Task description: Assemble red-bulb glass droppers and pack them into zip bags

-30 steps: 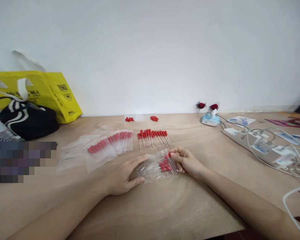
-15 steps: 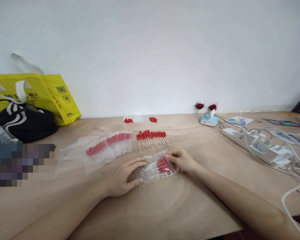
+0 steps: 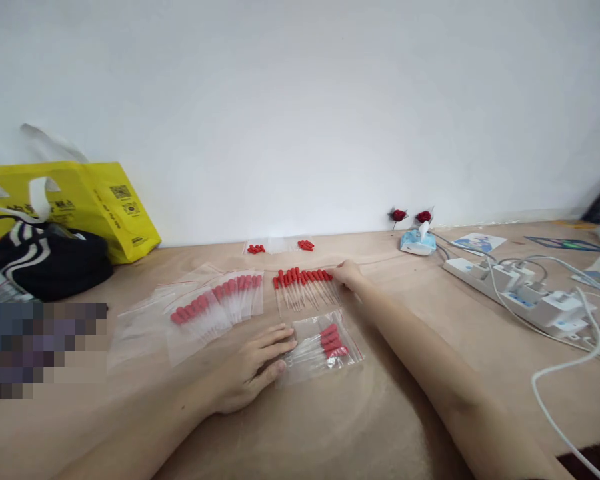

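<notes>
My left hand lies on the table with its fingers stretched out, their tips on the left edge of a clear zip bag. Inside this bag are several droppers with red bulbs, pointing right. Beyond it lies a row of loose droppers, bulbs away from me and thin clear tubes toward me. My right hand reaches to the right end of that row, its fingers closed at the bulb of the last dropper. To the left, more bagged droppers overlap one another.
Flat zip bags spread at the left. Another bag with red bulbs lies by the wall. A yellow bag and black striped pouch stand far left; tissues, a power strip and cables are at the right.
My right hand has let go of the zip bag's right end and moved forward to the loose droppers. The left hand stays at the bag, which now lies flatter.
</notes>
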`<action>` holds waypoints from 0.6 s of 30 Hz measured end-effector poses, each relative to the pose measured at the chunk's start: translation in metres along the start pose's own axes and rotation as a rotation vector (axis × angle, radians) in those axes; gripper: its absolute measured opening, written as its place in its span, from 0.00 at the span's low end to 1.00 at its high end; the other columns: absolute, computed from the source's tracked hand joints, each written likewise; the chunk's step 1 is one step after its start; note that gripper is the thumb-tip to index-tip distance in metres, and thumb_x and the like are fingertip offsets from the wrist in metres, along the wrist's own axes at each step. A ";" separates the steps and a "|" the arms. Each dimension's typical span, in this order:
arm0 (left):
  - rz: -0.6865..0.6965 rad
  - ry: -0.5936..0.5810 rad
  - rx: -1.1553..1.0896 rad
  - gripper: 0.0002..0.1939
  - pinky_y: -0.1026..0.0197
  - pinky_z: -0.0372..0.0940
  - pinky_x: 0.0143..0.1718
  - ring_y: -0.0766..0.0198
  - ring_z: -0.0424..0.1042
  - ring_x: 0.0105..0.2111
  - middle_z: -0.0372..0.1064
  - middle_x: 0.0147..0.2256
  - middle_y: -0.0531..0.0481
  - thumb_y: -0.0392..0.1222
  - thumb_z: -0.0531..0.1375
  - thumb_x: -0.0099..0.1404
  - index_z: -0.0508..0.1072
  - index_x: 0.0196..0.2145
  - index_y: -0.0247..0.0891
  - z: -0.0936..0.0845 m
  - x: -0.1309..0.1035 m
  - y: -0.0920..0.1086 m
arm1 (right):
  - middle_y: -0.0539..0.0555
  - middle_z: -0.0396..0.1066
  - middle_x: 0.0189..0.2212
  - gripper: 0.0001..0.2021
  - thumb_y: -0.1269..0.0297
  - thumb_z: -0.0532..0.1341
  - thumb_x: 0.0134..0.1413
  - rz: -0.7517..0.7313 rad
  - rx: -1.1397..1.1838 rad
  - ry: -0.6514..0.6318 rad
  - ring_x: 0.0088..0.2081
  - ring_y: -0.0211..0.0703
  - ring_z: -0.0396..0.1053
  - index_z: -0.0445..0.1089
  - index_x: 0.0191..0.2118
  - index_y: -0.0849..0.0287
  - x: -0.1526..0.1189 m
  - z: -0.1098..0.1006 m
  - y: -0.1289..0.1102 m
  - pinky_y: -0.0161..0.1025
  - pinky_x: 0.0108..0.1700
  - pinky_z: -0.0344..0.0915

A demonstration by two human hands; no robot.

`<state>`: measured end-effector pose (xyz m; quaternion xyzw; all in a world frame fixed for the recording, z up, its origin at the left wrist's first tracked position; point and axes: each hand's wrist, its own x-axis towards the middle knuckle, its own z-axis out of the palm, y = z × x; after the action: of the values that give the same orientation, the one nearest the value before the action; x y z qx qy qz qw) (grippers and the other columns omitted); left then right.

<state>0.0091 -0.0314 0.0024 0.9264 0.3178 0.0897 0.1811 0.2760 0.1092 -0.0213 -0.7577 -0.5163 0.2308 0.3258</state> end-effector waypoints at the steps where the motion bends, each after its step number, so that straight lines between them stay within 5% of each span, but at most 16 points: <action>1: -0.002 0.008 -0.003 0.19 0.50 0.51 0.56 0.57 0.50 0.57 0.53 0.57 0.52 0.45 0.47 0.66 0.60 0.54 0.47 0.000 0.000 -0.001 | 0.57 0.69 0.23 0.09 0.62 0.64 0.37 0.025 -0.008 -0.009 0.29 0.44 0.68 0.69 0.25 0.64 0.005 0.003 -0.003 0.32 0.22 0.57; 5: -0.027 -0.023 -0.003 0.21 0.49 0.52 0.55 0.55 0.52 0.57 0.53 0.57 0.49 0.48 0.51 0.63 0.60 0.54 0.45 -0.001 0.000 0.001 | 0.62 0.70 0.31 0.08 0.68 0.65 0.39 0.138 0.023 -0.085 0.37 0.50 0.67 0.70 0.29 0.67 0.015 0.007 -0.011 0.37 0.32 0.63; 9: -0.038 -0.034 -0.013 0.22 0.49 0.51 0.55 0.55 0.52 0.57 0.53 0.57 0.47 0.47 0.52 0.62 0.61 0.54 0.42 -0.004 0.001 0.005 | 0.57 0.64 0.43 0.14 0.62 0.56 0.54 0.208 0.156 -0.155 0.42 0.44 0.65 0.64 0.45 0.63 0.012 -0.003 -0.014 0.44 0.41 0.64; 15: -0.008 -0.003 0.002 0.22 0.51 0.52 0.55 0.56 0.54 0.56 0.55 0.56 0.50 0.47 0.53 0.61 0.61 0.53 0.45 -0.008 0.002 0.009 | 0.51 0.66 0.27 0.07 0.69 0.49 0.57 0.090 0.556 -0.136 0.20 0.29 0.61 0.63 0.35 0.63 -0.023 -0.051 -0.002 0.30 0.24 0.62; 18: -0.015 -0.013 0.043 0.23 0.50 0.52 0.55 0.56 0.54 0.56 0.55 0.56 0.50 0.49 0.52 0.62 0.59 0.54 0.45 -0.009 0.001 0.008 | 0.49 0.65 0.26 0.06 0.67 0.48 0.57 0.034 0.708 -0.089 0.18 0.28 0.59 0.60 0.34 0.59 -0.049 -0.067 0.019 0.28 0.22 0.60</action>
<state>0.0123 -0.0345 0.0138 0.9282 0.3254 0.0757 0.1641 0.3165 0.0417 0.0110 -0.5957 -0.4052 0.4334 0.5415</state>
